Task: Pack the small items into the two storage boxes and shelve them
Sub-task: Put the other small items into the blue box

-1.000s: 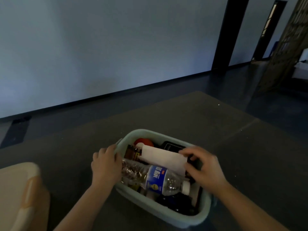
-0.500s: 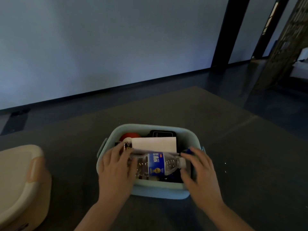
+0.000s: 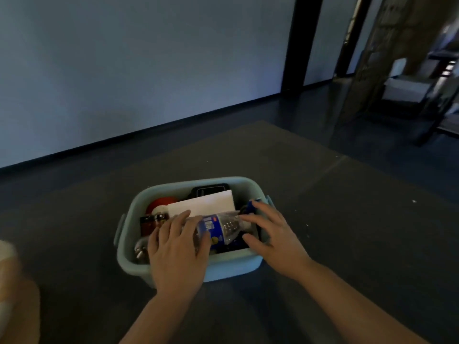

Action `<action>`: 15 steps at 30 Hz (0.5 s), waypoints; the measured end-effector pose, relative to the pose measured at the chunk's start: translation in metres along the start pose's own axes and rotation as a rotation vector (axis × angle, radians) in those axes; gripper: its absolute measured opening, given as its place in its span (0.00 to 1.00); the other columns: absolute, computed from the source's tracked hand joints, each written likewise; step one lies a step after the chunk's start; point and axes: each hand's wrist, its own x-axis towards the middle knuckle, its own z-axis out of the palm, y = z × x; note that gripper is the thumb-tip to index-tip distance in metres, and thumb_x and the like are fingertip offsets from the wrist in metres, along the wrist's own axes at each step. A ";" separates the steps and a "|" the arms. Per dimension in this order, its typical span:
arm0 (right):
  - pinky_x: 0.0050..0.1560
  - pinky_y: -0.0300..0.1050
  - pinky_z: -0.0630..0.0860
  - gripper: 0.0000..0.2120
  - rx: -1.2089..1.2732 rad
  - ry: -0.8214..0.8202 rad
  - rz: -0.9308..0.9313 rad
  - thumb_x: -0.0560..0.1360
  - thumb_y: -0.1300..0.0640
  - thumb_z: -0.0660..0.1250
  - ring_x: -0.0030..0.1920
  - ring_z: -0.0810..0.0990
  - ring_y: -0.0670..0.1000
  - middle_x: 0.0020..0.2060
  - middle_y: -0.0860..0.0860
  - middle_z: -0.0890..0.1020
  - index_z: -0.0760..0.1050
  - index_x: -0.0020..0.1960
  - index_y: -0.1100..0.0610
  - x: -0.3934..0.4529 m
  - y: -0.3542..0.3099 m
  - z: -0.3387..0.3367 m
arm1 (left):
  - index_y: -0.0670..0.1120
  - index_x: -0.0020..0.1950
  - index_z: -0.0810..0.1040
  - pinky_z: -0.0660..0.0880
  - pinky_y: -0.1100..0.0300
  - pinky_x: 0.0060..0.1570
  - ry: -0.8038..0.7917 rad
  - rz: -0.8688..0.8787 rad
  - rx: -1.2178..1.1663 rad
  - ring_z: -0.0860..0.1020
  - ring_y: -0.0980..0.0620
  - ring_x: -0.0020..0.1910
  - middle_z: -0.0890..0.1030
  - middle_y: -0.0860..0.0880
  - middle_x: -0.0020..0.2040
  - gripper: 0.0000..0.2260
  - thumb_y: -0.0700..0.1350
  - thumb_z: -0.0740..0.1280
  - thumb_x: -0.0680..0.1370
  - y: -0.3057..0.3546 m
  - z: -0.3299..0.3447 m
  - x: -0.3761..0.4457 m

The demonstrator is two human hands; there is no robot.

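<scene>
A light blue storage box (image 3: pixel 188 184) stands on the dark mat in front of me. Inside it lie a clear water bottle with a blue label (image 3: pixel 218 228), a white card (image 3: pixel 206 206), a red round item (image 3: pixel 161 202), small brown jars (image 3: pixel 146 224) and a black case (image 3: pixel 211 189). My left hand (image 3: pixel 176 247) rests flat on the bottle's left half, fingers fairly straight. My right hand (image 3: pixel 270 234) holds the bottle's right end between thumb and fingers. The bottle lies across the box on top of the other items.
A beige lidded box (image 3: pixel 12 281) sits at the left edge, blurred. The dark mat (image 3: pixel 323 219) spreads around the blue box. A pale wall runs behind, with dark door frames (image 3: pixel 293 40) and a shelving unit (image 3: pixel 427 78) at the far right.
The view swung right, so the beige box slid to the left edge. Both hands moved onto the bottle, which now lies lower in the blue box, tilted down to the left.
</scene>
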 end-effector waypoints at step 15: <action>0.68 0.45 0.66 0.20 -0.350 0.517 0.755 0.77 0.40 0.62 0.67 0.67 0.46 0.66 0.42 0.73 0.72 0.67 0.44 -0.202 0.036 -0.125 | 0.48 0.61 0.78 0.69 0.48 0.63 -0.465 0.740 -0.583 0.72 0.50 0.64 0.76 0.51 0.64 0.14 0.44 0.68 0.76 0.224 0.060 -0.030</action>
